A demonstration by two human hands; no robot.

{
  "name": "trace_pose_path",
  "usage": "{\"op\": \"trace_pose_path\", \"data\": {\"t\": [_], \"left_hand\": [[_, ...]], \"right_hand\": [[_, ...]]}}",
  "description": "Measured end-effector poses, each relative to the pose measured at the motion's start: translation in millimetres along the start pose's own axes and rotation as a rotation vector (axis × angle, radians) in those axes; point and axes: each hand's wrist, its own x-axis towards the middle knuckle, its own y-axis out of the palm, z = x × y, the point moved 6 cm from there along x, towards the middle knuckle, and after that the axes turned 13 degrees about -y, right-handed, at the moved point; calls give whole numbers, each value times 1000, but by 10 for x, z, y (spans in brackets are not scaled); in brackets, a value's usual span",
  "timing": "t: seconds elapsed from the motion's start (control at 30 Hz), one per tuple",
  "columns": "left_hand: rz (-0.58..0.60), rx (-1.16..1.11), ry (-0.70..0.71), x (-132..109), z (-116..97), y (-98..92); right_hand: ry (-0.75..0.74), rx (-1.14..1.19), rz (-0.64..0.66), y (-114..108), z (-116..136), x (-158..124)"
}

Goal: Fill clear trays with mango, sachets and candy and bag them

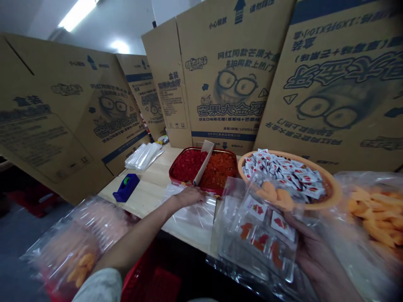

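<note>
My right hand holds a clear plastic blister tray by its right side, tilted over the table edge. In its compartments lie orange-red pieces and white sachets with red print, with peach-coloured pieces at its top. My left hand rests over clear plastic bags at the near rim of a red tub; its fingertips are blurred and partly hidden. A cardboard strip divides the tub between dark red bits and orange-red bits.
An orange basin full of small sachets stands behind the blister tray. Bagged orange pieces lie at right. Leftward are a blue tape dispenser, folded clear bags and a large bag of peach pieces. Cardboard boxes wall the back.
</note>
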Motion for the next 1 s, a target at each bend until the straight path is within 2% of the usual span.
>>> {"op": "trace_pose_path", "data": {"t": [0.13, 0.23, 0.3, 0.33, 0.43, 0.47, 0.5, 0.63, 0.73, 0.8, 0.9, 1.0], "left_hand": [[2, -61, -15, -123, -45, 195], [-86, -125, -80, -243, -171, 142], [-104, -350, -200, -285, -291, 73], [-47, -567, -289, -294, -349, 79], [302, -1263, -518, -332, -606, 220], [368, -1394, -555, -349, -678, 235], [376, -1474, -585, -365, -709, 228], [194, -1471, -686, -456, -593, 124], [85, -1362, -717, -534, -524, 23], [39, -1308, -690, -578, -549, -42], [5, -1245, -636, -640, -651, -100], [14, -1209, -623, -691, -752, -111]], "right_hand": [[-1, 14, 15, -2, -6, -23], [1, 26, 17, 19, 24, -64], [20, 35, 23, 61, 30, -108], [30, 37, 33, 91, 26, -132], [50, 26, 77, 171, -8, -187], [54, 20, 93, 185, -24, -193], [55, 14, 102, 187, -37, -192], [-8, 12, 51, 116, 25, -122], [-122, 55, 27, 166, 240, -58], [-212, 111, 19, 291, 429, -31], [-350, 221, 33, 590, 680, -15], [-497, 303, 150, 939, 814, -24]]}}
